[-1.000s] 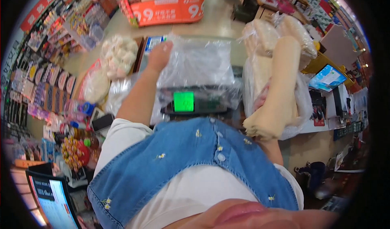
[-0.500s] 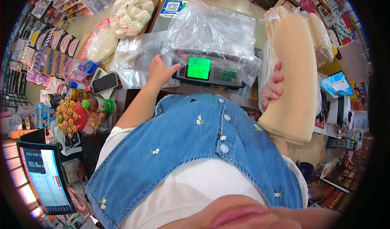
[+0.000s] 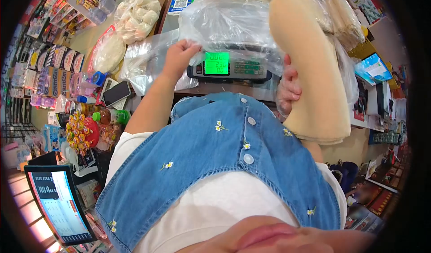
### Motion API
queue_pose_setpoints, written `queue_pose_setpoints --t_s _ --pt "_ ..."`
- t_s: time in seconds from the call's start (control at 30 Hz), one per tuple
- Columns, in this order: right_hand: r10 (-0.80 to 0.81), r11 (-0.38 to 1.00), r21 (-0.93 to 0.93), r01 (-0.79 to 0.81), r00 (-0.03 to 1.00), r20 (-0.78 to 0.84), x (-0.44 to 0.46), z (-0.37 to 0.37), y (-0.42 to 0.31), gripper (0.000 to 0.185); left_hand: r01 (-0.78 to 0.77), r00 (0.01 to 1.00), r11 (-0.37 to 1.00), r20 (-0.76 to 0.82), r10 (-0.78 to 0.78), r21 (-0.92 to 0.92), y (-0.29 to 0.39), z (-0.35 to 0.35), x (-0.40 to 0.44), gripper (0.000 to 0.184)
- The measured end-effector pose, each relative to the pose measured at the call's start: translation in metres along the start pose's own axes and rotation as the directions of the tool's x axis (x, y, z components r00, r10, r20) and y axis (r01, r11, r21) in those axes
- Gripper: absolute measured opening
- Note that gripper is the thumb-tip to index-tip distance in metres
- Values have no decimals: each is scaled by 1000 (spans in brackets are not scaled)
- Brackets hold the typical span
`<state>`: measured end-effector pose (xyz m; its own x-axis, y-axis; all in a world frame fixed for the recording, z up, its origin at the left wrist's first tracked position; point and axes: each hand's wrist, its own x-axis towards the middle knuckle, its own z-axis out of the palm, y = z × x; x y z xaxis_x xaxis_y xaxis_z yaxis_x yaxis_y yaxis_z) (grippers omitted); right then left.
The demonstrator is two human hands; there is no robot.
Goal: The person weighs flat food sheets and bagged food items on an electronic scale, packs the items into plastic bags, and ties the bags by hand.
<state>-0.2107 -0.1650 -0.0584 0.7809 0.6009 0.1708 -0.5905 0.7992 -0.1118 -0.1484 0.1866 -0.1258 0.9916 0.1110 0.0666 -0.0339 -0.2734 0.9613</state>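
A thick folded stack of thin beige sheets (image 3: 312, 73), perhaps bean curd skin or flatbread, stands tilted at the right of the scale. My right hand (image 3: 288, 89), covered by clear plastic, grips the stack from its left side. My left hand (image 3: 182, 57) pinches the near left edge of a clear plastic bag (image 3: 229, 21). That bag lies spread over a digital scale (image 3: 247, 71) with a lit green display (image 3: 217, 63). The top of the stack leans over the bag's right side. My right thumb is hidden.
Left of the scale lie more clear bags (image 3: 148, 59), a bag of pale round pieces (image 3: 137, 17) and a phone (image 3: 116, 93). Bottles (image 3: 111, 116), a lollipop stand (image 3: 81, 131) and a monitor (image 3: 58, 203) stand nearer. Wrapped beige rolls (image 3: 343, 19) lie at the far right.
The top of the beige stack has tipped left toward the bag, with my right hand still on it. My left hand's fingers have closed on the bag's edge. The view has shifted slightly.
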Motion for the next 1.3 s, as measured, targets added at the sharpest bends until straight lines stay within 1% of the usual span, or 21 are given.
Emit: queue_pose_setpoints --t_s 0.07,0.2,0.27,0.4,0.43,0.47,0.5,0.6,0.67,0.7,0.8,0.87,0.9,0.93,0.97,1.0,1.07,1.1,1.13,1.2,1.3 --pt "43 998 34 -45 998 53 1 3 10 65 77 986 846 164 13 -527 38 3 14 22" --pt "110 990 -54 -130 954 -277 -6 8 24 54 109 943 786 314 112 -608 97 2 29 40" --pt "241 969 63 -237 968 -71 -1 -39 21 43 104 929 773 339 149 -626 114 7 31 51" --pt "29 997 -70 -38 992 -122 10 -17 28 59 62 924 886 362 123 -459 139 14 22 55" --pt "17 988 -142 -63 953 -301 18 -8 25 58 32 927 898 350 138 -439 142 16 16 52" --pt "6 988 -147 -51 956 -293 25 -5 23 58 25 922 899 357 148 -437 145 17 10 52" --pt "-17 969 -237 -68 941 -338 32 -3 22 58 7 936 964 342 87 -265 148 18 3 47" --pt "2 953 -277 -122 918 -396 47 4 32 57 -472 848 880 248 468 -44 126 20 14 39" --pt "171 969 -107 -223 916 -362 61 -10 30 57 -281 931 939 294 216 198 122 2 8 34" --pt "172 970 -93 -224 905 -389 70 -10 32 57 -285 931 937 294 219 204 126 -4 -1 34" --pt "196 960 -114 -256 905 -378 106 -40 20 57 -411 882 906 207 423 -101 129 -23 -47 37" --pt "134 977 -121 -178 942 -309 143 -58 14 54 -331 919 869 84 385 -367 109 -31 -76 42" --pt "-75 976 -220 -8 926 -369 165 -62 13 48 -263 950 868 42 309 -422 106 -32 -88 44" --pt "-284 935 -319 154 865 -414 183 -70 12 43 -67 986 881 104 131 -468 93 -35 -96 42" --pt "-280 936 -315 156 872 -402 205 -98 1 43 129 985 852 163 -52 -507 81 -38 -104 41" --pt "35 982 -183 -38 999 -19 227 -137 -18 36 122 987 856 156 -49 -503 69 -36 -110 41" --pt "307 952 -135 -276 866 396 237 -155 -26 31 279 941 946 244 -235 -166 40 -33 -117 41" --pt "151 969 -203 -140 988 40 233 -156 -29 31 280 941 946 240 -238 -161 34 -37 -115 41" --pt "-154 895 -440 -75 874 -462 224 -159 -32 32 351 929 913 199 -311 -209 29 -44 -112 39" --pt "-355 783 -597 -177 661 -661 192 -164 -43 37 422 905 868 173 -388 -261 29 -55 -108 38" --pt "-499 747 -649 -148 520 -693 115 -166 -62 48 448 881 884 237 -410 -136 38 -65 -101 27"
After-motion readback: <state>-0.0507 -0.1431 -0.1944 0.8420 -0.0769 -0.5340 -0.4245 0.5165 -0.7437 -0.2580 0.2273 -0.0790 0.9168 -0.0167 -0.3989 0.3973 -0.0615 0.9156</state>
